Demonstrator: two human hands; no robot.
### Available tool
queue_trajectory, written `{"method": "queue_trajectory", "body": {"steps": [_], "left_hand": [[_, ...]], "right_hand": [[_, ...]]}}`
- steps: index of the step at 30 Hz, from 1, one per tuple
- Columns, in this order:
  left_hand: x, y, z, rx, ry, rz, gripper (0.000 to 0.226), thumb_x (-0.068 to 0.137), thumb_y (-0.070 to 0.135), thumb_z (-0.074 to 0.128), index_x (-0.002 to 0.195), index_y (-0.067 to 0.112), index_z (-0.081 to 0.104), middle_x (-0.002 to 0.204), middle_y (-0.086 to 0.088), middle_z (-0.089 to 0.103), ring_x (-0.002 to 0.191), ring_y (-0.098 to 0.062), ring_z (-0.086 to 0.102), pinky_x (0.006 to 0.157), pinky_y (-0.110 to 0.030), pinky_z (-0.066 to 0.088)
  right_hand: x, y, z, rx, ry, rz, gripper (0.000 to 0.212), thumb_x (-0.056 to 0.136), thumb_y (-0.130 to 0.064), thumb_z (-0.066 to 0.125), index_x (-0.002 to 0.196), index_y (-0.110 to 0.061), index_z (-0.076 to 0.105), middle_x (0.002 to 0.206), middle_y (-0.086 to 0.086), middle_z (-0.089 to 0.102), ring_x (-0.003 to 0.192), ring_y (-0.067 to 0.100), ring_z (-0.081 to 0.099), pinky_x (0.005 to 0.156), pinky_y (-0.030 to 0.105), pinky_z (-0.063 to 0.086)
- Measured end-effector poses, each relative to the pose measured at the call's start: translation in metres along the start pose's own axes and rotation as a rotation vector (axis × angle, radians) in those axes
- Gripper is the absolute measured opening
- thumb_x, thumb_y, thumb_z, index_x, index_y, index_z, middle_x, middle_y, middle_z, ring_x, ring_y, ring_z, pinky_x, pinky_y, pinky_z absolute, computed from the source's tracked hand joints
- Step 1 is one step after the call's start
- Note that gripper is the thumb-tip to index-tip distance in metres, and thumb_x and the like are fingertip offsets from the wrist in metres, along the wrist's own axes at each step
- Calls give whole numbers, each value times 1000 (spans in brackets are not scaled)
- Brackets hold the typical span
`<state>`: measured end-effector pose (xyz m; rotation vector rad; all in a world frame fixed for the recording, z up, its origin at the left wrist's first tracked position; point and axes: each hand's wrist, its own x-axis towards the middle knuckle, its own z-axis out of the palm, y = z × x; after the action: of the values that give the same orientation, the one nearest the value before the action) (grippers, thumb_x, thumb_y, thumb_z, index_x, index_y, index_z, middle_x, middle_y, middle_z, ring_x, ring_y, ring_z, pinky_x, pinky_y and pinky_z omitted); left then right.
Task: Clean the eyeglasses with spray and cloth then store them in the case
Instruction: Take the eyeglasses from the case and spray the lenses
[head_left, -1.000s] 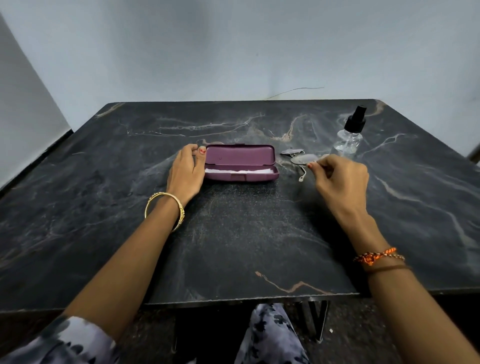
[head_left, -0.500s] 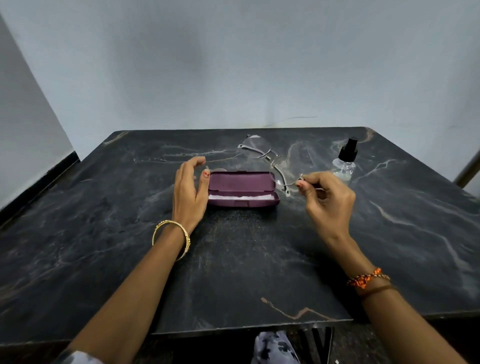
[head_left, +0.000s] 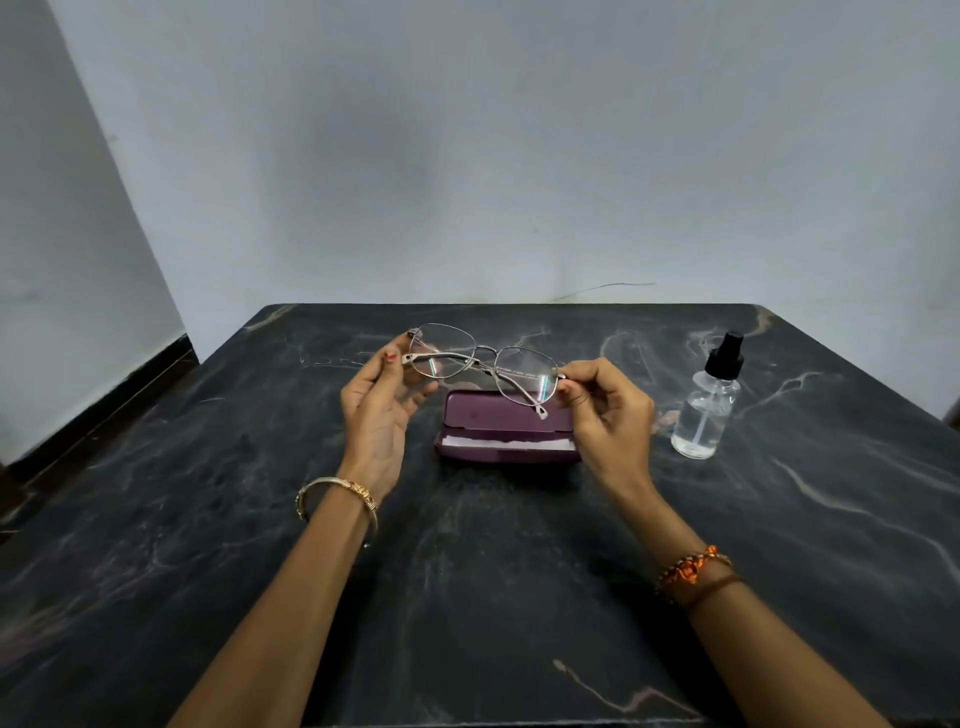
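In the head view, the left hand (head_left: 375, 415) and right hand (head_left: 605, 410) each pinch one end of the eyeglasses (head_left: 480, 364), held in the air above the open case (head_left: 506, 434) mid-table. With holds this light on thin wire, a slip could drop them onto the case or stone, and fingertips may smear the lenses. Reaching right for the spray bottle (head_left: 705, 410) would leave only one hand holding them.

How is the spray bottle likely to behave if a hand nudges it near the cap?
The spray bottle stands tall and narrow, so it probably tips easily. Its clear liquid looks fairly high, so it may resist somewhat. The smooth wall could be slippery.

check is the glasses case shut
No, the case lies open on the table, with white cloth showing inside.
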<state>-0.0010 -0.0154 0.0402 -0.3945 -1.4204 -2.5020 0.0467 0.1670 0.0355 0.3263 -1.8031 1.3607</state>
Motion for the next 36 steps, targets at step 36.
{"method": "queue_trajectory", "body": {"steps": [36], "left_hand": [[1, 21, 45, 354, -279, 498, 20, 80, 1, 58, 87, 20, 62, 72, 13, 69, 67, -7, 66, 67, -19, 56]], "right_hand": [[32, -7, -43, -602, 348, -416, 19, 86, -2, 50, 94, 9, 63, 77, 20, 66, 85, 19, 43, 68, 27, 43]]}}
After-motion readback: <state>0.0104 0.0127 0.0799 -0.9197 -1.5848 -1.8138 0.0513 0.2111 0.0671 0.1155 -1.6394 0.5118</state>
